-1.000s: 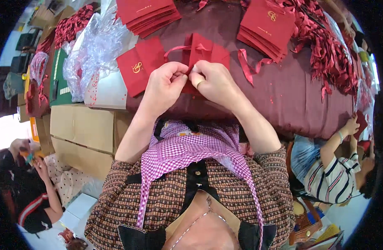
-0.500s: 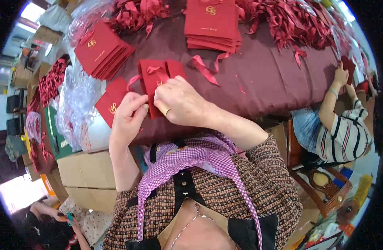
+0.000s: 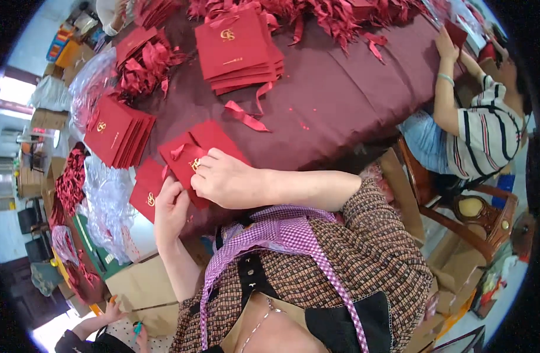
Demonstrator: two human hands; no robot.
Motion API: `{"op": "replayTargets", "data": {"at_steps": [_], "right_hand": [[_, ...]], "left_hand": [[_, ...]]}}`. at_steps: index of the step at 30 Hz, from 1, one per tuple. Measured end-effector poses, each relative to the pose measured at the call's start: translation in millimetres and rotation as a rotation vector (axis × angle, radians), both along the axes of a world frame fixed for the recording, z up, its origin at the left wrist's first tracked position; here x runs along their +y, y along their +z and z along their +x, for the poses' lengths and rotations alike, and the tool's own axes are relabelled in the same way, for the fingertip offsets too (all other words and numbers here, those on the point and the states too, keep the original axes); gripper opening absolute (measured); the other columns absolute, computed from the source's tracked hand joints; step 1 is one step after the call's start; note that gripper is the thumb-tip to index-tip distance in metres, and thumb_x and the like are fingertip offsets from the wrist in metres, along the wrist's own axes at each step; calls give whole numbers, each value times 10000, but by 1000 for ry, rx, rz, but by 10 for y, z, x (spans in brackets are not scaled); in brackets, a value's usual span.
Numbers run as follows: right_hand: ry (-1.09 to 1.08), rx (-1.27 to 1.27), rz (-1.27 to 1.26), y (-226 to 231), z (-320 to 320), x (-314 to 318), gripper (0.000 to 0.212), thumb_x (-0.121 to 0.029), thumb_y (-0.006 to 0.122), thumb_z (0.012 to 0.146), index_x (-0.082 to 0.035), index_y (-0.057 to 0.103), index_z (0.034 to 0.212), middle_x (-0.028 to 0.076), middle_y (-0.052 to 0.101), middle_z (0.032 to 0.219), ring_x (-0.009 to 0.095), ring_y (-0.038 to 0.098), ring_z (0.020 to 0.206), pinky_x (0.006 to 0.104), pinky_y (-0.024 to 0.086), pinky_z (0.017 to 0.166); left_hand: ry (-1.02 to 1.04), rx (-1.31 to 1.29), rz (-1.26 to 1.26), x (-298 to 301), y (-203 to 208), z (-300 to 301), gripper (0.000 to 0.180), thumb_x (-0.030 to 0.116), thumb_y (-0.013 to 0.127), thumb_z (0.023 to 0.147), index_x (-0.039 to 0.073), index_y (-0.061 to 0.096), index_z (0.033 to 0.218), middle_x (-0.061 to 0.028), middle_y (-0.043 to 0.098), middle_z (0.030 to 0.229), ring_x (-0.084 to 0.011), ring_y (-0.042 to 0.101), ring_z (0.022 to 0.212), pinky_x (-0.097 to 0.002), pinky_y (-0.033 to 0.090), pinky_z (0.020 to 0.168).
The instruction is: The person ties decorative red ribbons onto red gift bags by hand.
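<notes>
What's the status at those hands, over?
Right hand curled over red folder; left hand at its left edge. Loose ribbon beyond, not in the way.

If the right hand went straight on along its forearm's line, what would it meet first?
Past the red packet at its fingers, the right hand would probably meet the left hand, close by; depth is unclear, so it might pass above.

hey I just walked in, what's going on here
A person's curled right hand covers part of a flat red rectangular packet with gold print, while the left hand is at its near-left edge. Stacks of similar red packets sit beyond on a maroon cloth-covered table. At right, a co-worker in a striped shirt holds something dark red.
</notes>
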State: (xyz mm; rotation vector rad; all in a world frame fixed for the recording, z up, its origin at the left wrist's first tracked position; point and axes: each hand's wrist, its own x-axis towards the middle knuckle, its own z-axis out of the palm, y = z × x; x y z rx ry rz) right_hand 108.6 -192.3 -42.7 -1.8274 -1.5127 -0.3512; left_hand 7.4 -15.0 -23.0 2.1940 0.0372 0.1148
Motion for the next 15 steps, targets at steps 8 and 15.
{"op": "replayTargets", "data": {"at_steps": [8,15], "right_hand": [[196,-63,136,216,265,19,277,-231,667,790,-54,600,993,80,594,961,264,531,1001,423,367,963],[327,-2,65,270,264,-31,106,-166,623,808,-94,602,732,19,573,737,195,559,829,436,342,1005]], "left_hand": [[77,50,-122,-182,14,-28,152,-76,447,857,-24,570,931,-40,495,974,-98,514,789,-220,423,628],[151,86,-481,-224,-45,-68,223,-37,408,909,-55,573,1060,-35,515,1003,-144,515,926,-246,387,882]]}}
